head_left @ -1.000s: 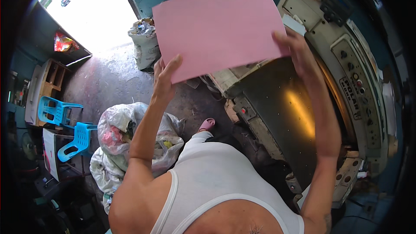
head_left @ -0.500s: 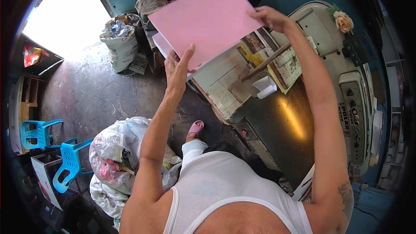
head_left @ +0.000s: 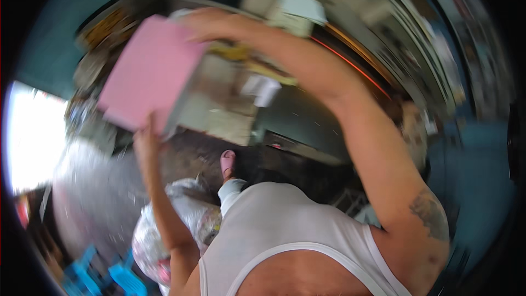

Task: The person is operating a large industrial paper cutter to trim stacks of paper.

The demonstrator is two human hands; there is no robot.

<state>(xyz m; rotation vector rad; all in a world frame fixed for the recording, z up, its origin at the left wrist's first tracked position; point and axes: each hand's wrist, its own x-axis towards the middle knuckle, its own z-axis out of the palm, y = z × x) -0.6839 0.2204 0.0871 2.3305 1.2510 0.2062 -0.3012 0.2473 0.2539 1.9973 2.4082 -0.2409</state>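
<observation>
A stack of pink paper [head_left: 150,74] is held out in front of me, to the left, tilted in the air. My left hand [head_left: 147,145] is closed on its near edge, thumb on top. At the far right corner, my right hand [head_left: 205,24] grips the stack, its arm stretched across the work surface. Motion blurs both hands and the sheets. Just right of the stack lies a white paper piece [head_left: 263,89] on the worn work table [head_left: 219,118], beside a dark metal plate [head_left: 307,123].
Clear plastic bags of scrap [head_left: 186,203] stand at my lower left, near blue plastic chairs [head_left: 129,277]. A bright doorway [head_left: 33,137] opens at the far left. Paper stacks and shelves [head_left: 433,49] line the right. My foot wears a pink sandal [head_left: 227,161].
My view has swung to the right, so the room appears turned. The pink stack, still in both hands, sits further left and is turned. An orange-red glowing line now shows beyond the metal plate.
</observation>
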